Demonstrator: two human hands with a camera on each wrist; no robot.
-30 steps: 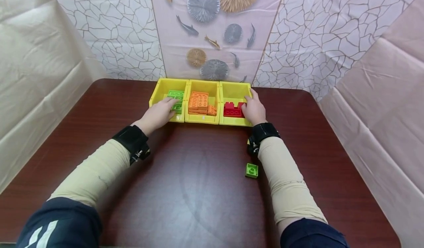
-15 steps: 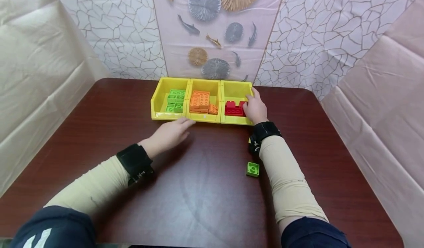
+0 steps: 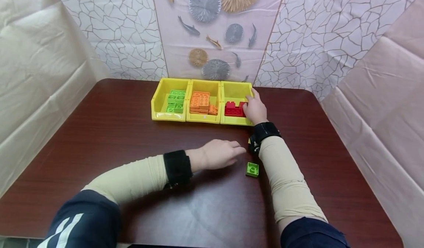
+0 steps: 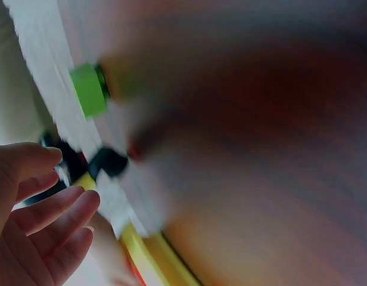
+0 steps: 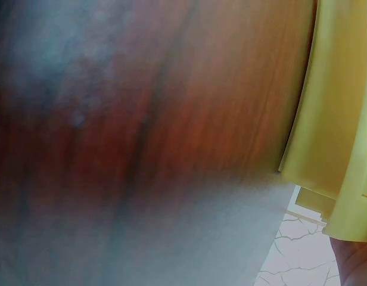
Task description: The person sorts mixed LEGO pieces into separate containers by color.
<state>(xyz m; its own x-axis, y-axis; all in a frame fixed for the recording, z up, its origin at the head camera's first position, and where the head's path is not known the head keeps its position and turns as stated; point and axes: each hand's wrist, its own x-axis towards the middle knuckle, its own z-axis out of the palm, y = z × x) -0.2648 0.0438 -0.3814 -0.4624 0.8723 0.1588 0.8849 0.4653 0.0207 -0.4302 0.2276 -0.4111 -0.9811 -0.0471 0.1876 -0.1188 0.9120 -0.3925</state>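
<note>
My left hand (image 3: 216, 155) is over the middle of the table, holding nothing. Its fingers point right, a little apart from a lone green toy building brick (image 3: 252, 169). In the left wrist view the same green brick (image 4: 88, 90) stands beyond the loosely bent fingers (image 4: 64, 220). At the right end of a row of three joined yellow bins, my right hand (image 3: 256, 110) grips the side wall of the right yellow bin (image 3: 236, 89). Its thumb reaches inside, near the red bricks (image 3: 233, 109). The right wrist view shows mostly blurred table and the yellow bin (image 5: 329, 107).
Green bricks (image 3: 175, 101) lie in the left yellow bin (image 3: 160, 100), orange bricks (image 3: 200, 101) in the middle one (image 3: 214, 87). The row stands near the table's (image 3: 132, 104) back edge, before a patterned cloth (image 3: 215, 38). Pale cloth hangs on both sides.
My left hand has left the green bricks in the left bin and swung right and nearer, toward the lone green brick. The right hand has stayed on the bin.
</note>
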